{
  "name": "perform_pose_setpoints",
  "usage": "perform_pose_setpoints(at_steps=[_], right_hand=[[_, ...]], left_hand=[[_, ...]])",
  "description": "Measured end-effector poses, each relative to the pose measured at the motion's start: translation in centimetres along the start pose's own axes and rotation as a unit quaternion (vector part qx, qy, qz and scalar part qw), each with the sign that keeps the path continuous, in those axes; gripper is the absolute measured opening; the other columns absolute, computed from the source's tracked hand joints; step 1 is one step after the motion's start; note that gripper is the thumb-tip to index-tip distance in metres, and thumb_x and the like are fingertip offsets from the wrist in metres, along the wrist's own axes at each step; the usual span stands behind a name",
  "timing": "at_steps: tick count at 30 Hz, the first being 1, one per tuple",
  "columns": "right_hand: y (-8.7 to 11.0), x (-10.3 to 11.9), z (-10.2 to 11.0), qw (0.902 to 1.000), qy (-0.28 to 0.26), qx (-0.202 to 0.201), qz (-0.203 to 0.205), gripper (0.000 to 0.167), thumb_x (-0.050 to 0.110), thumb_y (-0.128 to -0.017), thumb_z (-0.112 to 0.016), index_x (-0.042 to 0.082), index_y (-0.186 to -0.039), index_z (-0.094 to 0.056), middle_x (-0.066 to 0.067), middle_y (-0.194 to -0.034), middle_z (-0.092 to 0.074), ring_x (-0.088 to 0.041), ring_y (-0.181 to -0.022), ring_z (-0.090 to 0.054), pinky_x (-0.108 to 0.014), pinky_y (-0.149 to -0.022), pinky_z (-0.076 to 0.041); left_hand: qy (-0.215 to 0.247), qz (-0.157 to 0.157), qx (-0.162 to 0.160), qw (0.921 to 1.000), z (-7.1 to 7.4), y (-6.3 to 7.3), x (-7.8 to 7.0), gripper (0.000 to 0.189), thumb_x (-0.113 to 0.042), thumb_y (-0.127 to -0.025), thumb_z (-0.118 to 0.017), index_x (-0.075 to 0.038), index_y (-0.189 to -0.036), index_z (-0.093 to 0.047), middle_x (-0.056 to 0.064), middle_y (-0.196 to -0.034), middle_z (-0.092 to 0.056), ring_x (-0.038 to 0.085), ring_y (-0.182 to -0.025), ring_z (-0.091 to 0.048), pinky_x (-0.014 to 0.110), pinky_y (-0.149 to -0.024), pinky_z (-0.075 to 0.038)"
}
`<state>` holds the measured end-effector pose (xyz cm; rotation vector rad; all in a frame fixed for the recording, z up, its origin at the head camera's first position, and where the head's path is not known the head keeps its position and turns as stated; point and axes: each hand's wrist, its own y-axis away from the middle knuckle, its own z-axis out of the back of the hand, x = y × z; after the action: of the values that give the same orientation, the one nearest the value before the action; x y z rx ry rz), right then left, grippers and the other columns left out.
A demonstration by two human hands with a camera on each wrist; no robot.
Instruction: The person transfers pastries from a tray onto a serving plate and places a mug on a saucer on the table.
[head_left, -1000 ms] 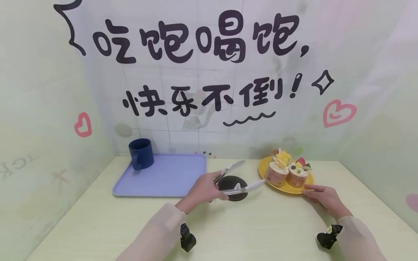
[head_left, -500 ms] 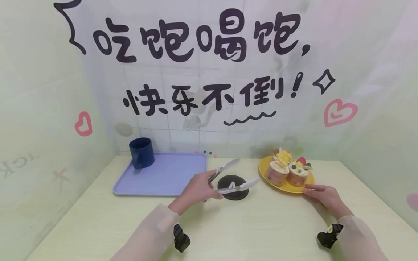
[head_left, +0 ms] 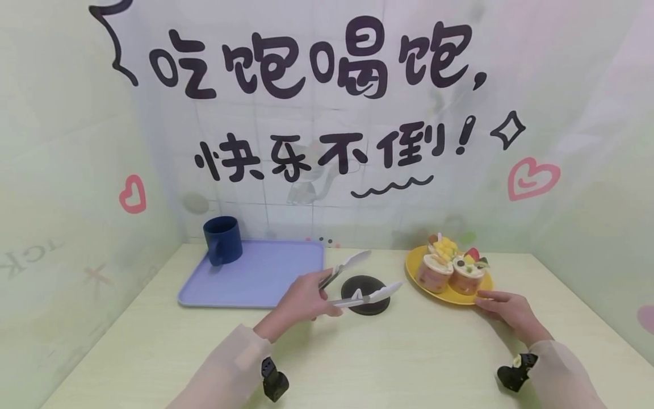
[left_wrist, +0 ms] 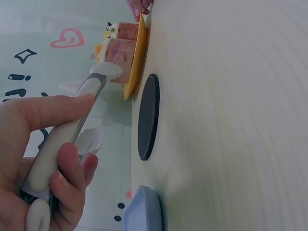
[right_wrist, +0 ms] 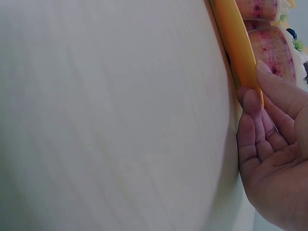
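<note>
White-tipped tongs [head_left: 385, 291] with spread arms are gripped in my left hand [head_left: 304, 298]. In the head view their lower arm passes in front of a round black coaster [head_left: 373, 284]; the left wrist view shows them raised above the table. My right hand [head_left: 513, 312] pinches the near right rim of a yellow plate [head_left: 411, 263], thumb on top and fingers beneath in the right wrist view. On that plate stand three dessert cups: one cream-topped [head_left: 434, 275], one with berries [head_left: 468, 277], and one with yellow fruit [head_left: 444, 247] behind.
At the back left lies a lavender tray [head_left: 286, 270], and a dark blue mug [head_left: 225, 241] stands upright on its far left corner. Printed curtains [head_left: 317, 221] enclose the pale wood table [head_left: 398, 358] at the back and both sides.
My left hand has drifted left with the tongs, taking their tips farther from the yellow plate. The right hand keeps its hold on the rim, and the plate stays put.
</note>
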<state>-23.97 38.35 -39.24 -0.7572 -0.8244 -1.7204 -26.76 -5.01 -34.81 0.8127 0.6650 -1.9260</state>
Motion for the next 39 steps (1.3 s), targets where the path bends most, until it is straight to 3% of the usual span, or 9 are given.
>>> perform_pose_setpoints(at_steps=[6, 20, 26, 35, 39], right_hand=[[0.0, 0.0, 0.0, 1.0, -0.005, 0.001, 0.002, 0.062, 0.036, -0.083, -0.066, -0.008, -0.123, -0.051, -0.026, -0.118, -0.055, -0.019, -0.091, -0.056, -0.049, -0.091, -0.04], [0.1, 0.1, 0.0, 1.0, -0.003, 0.0, 0.001, 0.063, 0.037, -0.083, -0.066, -0.009, -0.124, -0.049, -0.027, -0.121, -0.052, -0.024, -0.095, -0.054, -0.05, -0.092, -0.04], [0.2, 0.2, 0.0, 1.0, 0.001, 0.002, 0.0, 0.065, 0.038, -0.083, -0.066, -0.008, -0.124, -0.049, -0.028, -0.121, -0.052, -0.028, -0.097, -0.052, -0.051, -0.092, -0.039], [0.1, 0.1, 0.1, 1.0, -0.003, 0.003, 0.005, 0.06, 0.037, -0.082, -0.068, -0.007, -0.121, -0.054, -0.025, -0.118, -0.055, -0.021, -0.094, -0.055, -0.05, -0.091, -0.039], [0.2, 0.1, 0.1, 0.9999, -0.004, 0.001, 0.011, 0.058, 0.035, -0.081, -0.069, -0.007, -0.119, -0.056, -0.022, -0.115, -0.058, -0.013, -0.088, -0.057, -0.043, -0.088, -0.044]], left_hand=[[-0.008, 0.001, 0.001, 1.0, 0.5, 0.6, 0.0, 0.09, -0.017, -0.063, -0.082, -0.006, -0.14, -0.037, 0.003, -0.07, -0.054, 0.011, -0.041, -0.046, 0.025, -0.038, -0.041], [-0.022, 0.019, -0.012, 0.9995, 2.1, 1.8, 0.9, 0.088, -0.017, -0.065, -0.082, -0.006, -0.14, -0.037, 0.003, -0.072, -0.054, 0.013, -0.044, -0.049, 0.029, -0.041, -0.044], [-0.028, 0.033, -0.027, 0.9987, 2.8, 2.3, 1.4, 0.087, -0.017, -0.064, -0.082, -0.011, -0.139, -0.039, 0.004, -0.072, -0.052, 0.013, -0.043, -0.048, 0.028, -0.04, -0.043], [-0.031, 0.055, -0.046, 0.997, 3.8, 3.0, 1.8, 0.085, -0.017, -0.064, -0.082, -0.013, -0.138, -0.042, 0.005, -0.072, -0.051, 0.014, -0.044, -0.047, 0.029, -0.041, -0.042], [-0.03, 0.06, -0.047, 0.9967, 4.1, 3.4, 2.1, 0.085, -0.018, -0.064, -0.083, -0.012, -0.138, -0.042, 0.005, -0.073, -0.051, 0.015, -0.045, -0.048, 0.03, -0.041, -0.043]])
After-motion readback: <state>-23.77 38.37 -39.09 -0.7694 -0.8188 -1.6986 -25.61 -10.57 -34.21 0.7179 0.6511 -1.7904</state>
